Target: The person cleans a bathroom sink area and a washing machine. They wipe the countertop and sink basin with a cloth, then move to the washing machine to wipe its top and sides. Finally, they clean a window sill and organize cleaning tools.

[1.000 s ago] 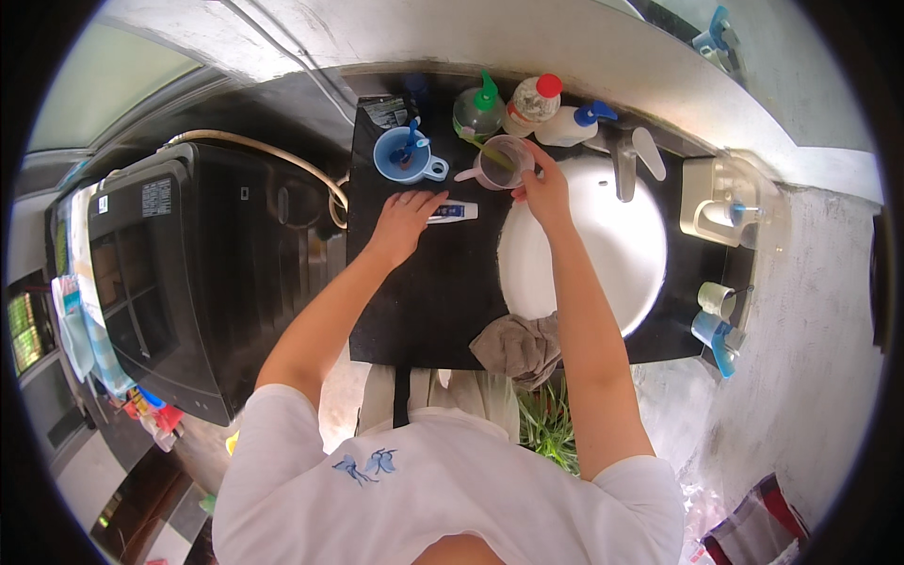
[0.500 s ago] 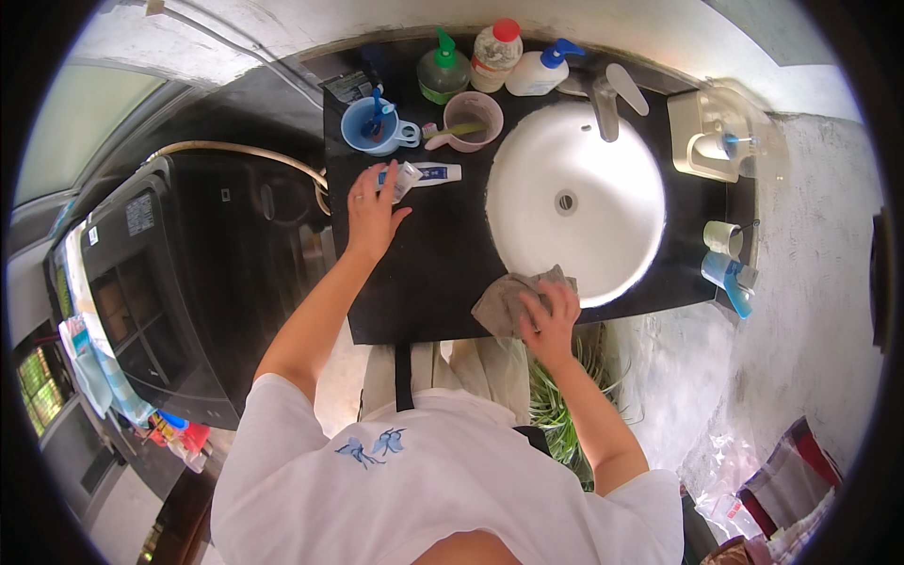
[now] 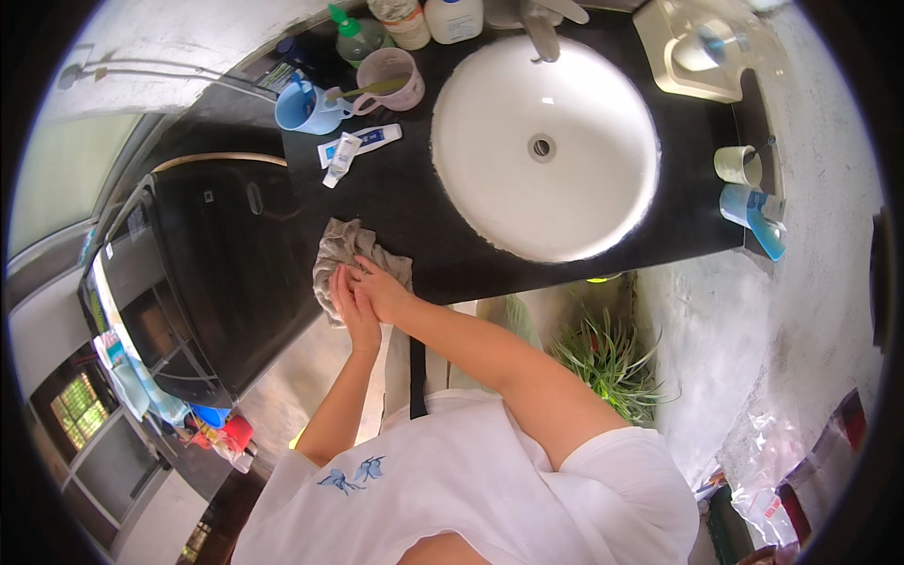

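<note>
A crumpled grey-brown cloth (image 3: 339,247) lies over the front left corner of the black counter. Upon it rests my right hand (image 3: 381,290), arm reaching across to the left, fingers holding the cloth. My left hand (image 3: 356,315) is right beside it at the counter's front edge, fingers stretched out and touching the cloth and partly overlapping the right hand. Farther back lie two toothpaste tubes, a small white one (image 3: 341,160) across the end of a blue-and-white one (image 3: 377,137). Behind them stand a blue cup (image 3: 306,113) and a pink cup (image 3: 405,94) with a toothbrush.
The round white basin (image 3: 546,207) with its tap (image 3: 541,38) takes up the middle. Bottles (image 3: 358,38) line the back. A cream holder (image 3: 687,56) and a small pale cup (image 3: 737,165) stand right. A black appliance (image 3: 235,273) is left; a leafy plant (image 3: 612,367) grows below.
My right hand has carried the cloth from the basin's front rim leftward to the counter's front corner. My left hand has left the toothpaste tubes and come down beside it. The view has shifted.
</note>
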### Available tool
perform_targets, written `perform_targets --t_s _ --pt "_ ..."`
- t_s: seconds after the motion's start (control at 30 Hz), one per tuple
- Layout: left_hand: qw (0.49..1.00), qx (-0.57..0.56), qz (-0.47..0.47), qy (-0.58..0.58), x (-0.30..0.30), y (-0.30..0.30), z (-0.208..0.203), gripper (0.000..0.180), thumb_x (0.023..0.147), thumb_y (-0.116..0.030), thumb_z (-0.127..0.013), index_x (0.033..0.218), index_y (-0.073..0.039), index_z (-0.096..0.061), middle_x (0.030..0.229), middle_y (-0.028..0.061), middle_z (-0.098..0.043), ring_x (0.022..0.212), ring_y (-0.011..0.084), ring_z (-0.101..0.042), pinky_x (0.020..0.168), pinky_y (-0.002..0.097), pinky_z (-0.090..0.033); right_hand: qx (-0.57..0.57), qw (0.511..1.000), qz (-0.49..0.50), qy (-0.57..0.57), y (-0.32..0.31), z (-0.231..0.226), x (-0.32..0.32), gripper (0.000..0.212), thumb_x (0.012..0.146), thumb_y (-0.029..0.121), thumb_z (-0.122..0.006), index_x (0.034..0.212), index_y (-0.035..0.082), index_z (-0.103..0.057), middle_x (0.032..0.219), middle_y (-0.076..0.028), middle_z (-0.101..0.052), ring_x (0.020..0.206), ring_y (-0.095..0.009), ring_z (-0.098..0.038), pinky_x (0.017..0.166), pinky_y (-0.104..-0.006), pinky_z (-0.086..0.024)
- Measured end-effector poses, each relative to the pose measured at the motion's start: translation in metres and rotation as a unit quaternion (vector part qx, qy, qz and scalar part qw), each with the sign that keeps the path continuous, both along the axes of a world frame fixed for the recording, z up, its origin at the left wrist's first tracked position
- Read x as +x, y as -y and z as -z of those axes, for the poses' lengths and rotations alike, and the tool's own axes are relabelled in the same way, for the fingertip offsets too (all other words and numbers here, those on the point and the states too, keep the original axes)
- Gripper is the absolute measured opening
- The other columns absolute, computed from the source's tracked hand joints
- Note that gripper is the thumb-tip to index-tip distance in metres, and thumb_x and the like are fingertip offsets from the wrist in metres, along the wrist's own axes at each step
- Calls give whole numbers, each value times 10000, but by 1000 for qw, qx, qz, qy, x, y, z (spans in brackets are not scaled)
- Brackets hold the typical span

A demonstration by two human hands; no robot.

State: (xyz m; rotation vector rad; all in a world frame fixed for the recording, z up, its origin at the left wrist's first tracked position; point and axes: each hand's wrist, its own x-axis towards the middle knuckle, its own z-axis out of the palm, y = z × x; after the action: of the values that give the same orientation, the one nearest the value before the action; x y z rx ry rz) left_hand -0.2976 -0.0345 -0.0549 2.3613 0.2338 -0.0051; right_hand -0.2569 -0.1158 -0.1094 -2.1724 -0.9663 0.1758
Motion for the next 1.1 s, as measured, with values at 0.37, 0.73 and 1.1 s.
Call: perform_targets --t_s 0.37,0.73,1.1 --pt "969 -28 240 47 7 142 17 632 868 -224 -620 1405 1 -376 1425 252 -384 1335 432 -340 1118 521 -213 -71 976 159 131 200 -6 -33 260 788 210 -584 1034 141 -636 1119 -28 -576 1139 -223 -506 1060 -517 -305" --pt "841 -147 514 -80 6 226 -25 807 717 -282 -803 1379 -35 -414 1231 165 -537 1133 359 -520 959 432 -417 -51 934 338 -105 314 -75 -108 394 655 183 -741 1013 119 -589 1055 -38 -564 974 -253 -561 875 -445 -403" --pt "805 21 593 4 140 215 6 463 689 -63 -624 1152 -67 -600 1062 142 -624 915 349 -600 821 442 -476 -231 940 249 -28 358 -35 -4 467 811 252 -636 1250 124 -544 1217 -88 -575 1137 -295 -551 989 -541 -374"
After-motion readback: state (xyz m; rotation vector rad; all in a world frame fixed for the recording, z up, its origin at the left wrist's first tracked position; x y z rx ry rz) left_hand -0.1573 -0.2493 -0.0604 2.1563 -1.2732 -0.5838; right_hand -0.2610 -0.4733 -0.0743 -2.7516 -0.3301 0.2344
